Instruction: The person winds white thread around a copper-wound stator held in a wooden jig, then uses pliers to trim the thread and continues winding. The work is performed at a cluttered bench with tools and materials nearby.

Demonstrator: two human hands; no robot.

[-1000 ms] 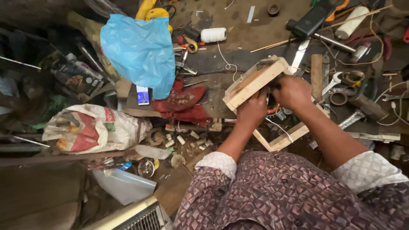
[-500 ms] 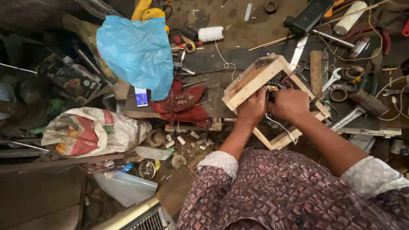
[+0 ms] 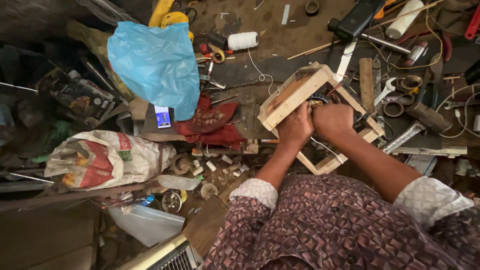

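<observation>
Gripping wooden frame (image 3: 300,95) w/ left hand (image 3: 296,127), right hand (image 3: 332,120) closed on small part inside, white thread spool (image 3: 243,40) nearby

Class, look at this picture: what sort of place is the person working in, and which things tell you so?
Probably a cluttered repair or craft workshop. Both hands work inside a wooden frame, with a spool of white string and a spanner scattered around.

My left hand (image 3: 296,126) and right hand (image 3: 332,120) hide whatever they grip inside the wooden frame (image 3: 295,95); my fingertips are unseen.
</observation>
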